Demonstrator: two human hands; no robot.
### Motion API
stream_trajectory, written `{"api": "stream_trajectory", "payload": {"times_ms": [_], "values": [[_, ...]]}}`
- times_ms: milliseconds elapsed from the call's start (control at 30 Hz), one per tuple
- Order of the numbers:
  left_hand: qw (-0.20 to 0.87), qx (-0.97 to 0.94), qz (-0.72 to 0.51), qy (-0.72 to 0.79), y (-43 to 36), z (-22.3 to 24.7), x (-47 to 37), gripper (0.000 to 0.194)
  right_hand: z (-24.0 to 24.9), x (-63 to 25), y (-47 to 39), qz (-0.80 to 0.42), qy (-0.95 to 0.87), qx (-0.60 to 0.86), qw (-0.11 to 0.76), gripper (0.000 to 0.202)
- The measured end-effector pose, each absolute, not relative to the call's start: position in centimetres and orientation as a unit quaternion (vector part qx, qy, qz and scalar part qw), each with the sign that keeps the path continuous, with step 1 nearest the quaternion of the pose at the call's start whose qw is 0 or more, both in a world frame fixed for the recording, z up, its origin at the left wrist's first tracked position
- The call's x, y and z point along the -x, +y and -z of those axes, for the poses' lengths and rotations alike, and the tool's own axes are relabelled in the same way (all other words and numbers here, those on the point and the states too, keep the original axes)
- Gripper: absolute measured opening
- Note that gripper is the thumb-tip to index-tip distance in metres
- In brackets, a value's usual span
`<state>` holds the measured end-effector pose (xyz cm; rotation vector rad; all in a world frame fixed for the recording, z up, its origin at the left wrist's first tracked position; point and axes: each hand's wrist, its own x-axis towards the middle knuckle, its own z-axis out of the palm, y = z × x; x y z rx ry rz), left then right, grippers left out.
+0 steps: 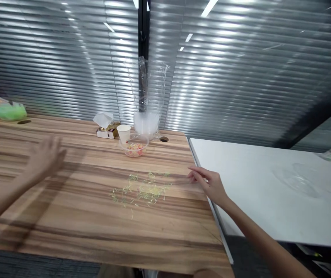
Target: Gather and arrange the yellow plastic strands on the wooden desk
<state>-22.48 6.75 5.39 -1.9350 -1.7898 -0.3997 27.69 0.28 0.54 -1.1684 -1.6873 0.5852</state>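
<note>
The right hand (209, 184) is near the wooden table (81, 220)'s right edge, fingertips bunched; any grip cannot be told. Green strips (150, 192) lie scattered to its left, a clear bowl (134, 146) beyond. Wood spans leftward to the blurred, open left hand (45, 157).

1. Backed by grey horizontal blinds (241, 77), spread across nearly the full width.
2. Divided by an upright dark post (143, 34).
3. Streaked over the blinds with bright, slanting light strips (209, 7).
4. Crossed at far right by a slanting dark bar (322, 119).
5. Furnished with a wood-grain table (81, 224), pierced near its back edge by dark holes (164, 139).
6. Flanked on the right by a white table (255, 208).
7. Floored with dark, lined carpet (43, 266).
</note>
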Motion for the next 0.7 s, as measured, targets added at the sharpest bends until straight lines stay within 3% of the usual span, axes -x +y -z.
{"api": "stream_trajectory", "payload": {"times_ms": [167,300,500,700], "values": [[0.203,0.86,0.136,-0.449,10.1,-1.7,13.8,0.048,0.6,-25.4,3.3,-0.243,-0.685,0.499,0.472,0.035],[0.198,0.87,0.166,-0.421,11.2,-1.6,10.2,0.049,2.0,-24.3,5.5,-0.256,-0.673,0.516,0.463,0.037],[0.206,0.828,0.177,-0.49,12.7,-1.5,13.1,0.052,2.8,-24.4,5.6,-0.231,-0.706,0.53,0.409,0.035],[0.217,0.796,0.062,-0.562,10.9,0.1,19.8,0.05,2.7,-24.5,5.3,-0.249,-0.703,0.526,0.409,0.035]]}}
